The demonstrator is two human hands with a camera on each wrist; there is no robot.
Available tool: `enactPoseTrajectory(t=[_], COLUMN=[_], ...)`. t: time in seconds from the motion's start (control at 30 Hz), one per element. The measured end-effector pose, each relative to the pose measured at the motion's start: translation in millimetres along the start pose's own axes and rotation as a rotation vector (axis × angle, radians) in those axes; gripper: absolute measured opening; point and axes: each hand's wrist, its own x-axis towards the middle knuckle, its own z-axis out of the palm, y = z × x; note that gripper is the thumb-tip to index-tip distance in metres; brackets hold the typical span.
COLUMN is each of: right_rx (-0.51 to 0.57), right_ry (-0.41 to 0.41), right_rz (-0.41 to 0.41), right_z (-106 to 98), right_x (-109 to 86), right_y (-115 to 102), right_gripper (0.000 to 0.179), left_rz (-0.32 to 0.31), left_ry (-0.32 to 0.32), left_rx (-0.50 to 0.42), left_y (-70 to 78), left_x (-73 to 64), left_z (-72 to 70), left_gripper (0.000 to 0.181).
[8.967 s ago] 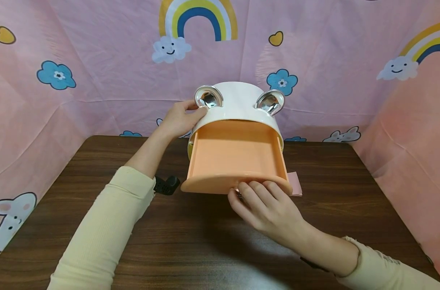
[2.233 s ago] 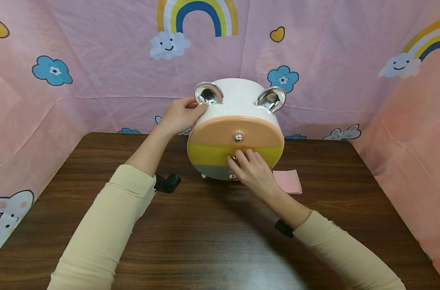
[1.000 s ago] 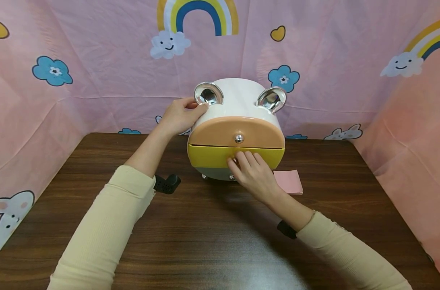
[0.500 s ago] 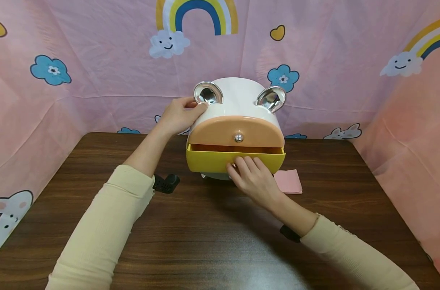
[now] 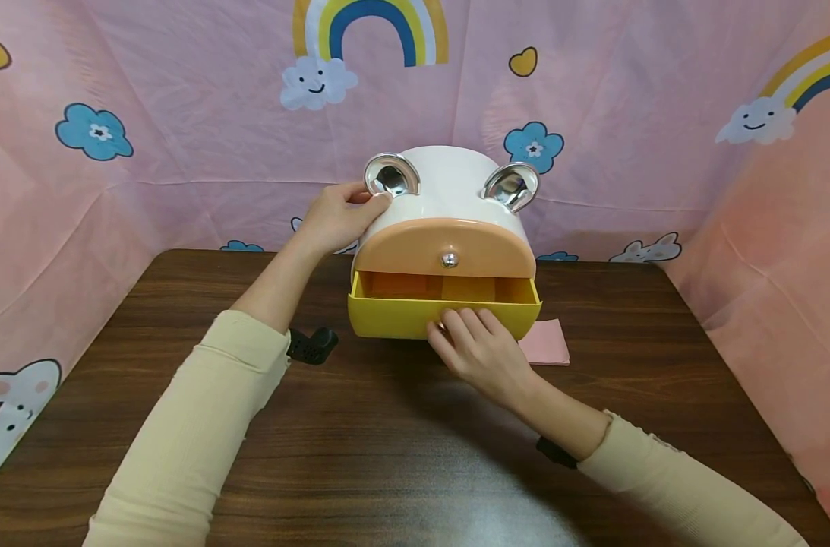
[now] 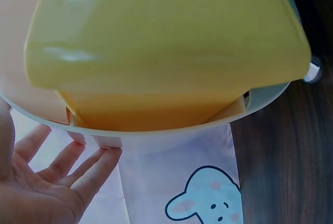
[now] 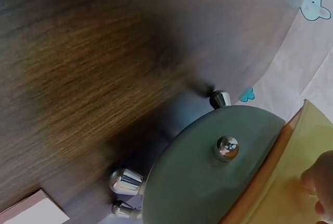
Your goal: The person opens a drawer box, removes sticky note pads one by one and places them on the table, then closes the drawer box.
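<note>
A white storage box [image 5: 452,182] with silver ears stands at the back middle of the table. Its yellow middle drawer [image 5: 387,317] is pulled partway out; a flat orange patch [image 5: 401,285] and a flat yellow patch [image 5: 469,289] show inside. Curled fingers of my right hand [image 5: 490,361] pinch this drawer's knob, mostly hidden behind them. With thumb and extended fingers, my left hand [image 5: 336,220] steadies the box's side below the left ear; in the left wrist view the fingertips [image 6: 109,154] touch the white shell. The peach top drawer [image 5: 415,251] is closed.
A green bottom drawer [image 7: 197,167] with a silver knob [image 7: 227,147] is closed, above silver feet [image 7: 125,181]. Pink paper squares [image 5: 547,343] lie on the dark wooden table [image 5: 360,456], right of the box. A patterned pink cloth [image 5: 216,137] hangs close behind.
Earlier the peach top drawer stood pulled out; then it was closed. Since then my right hand has drawn the yellow drawer toward me, exposing its inside. My left hand has stayed on the box.
</note>
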Motion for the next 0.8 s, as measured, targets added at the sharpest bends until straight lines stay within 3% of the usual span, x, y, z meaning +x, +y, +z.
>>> enactPoseTrajectory(t=[0.8], right_rx=[0.0], right_ry=[0.042], right_rz=[-0.07], right_z=[-29], right_x=[-5.1], right_y=[-7], right_gripper=[0.019], left_rz=[0.011], left_ry=[-0.02], left_rx=[-0.032], left_y=[0.5], left_x=[0.7], left_z=[-0.5], left_gripper=[0.052])
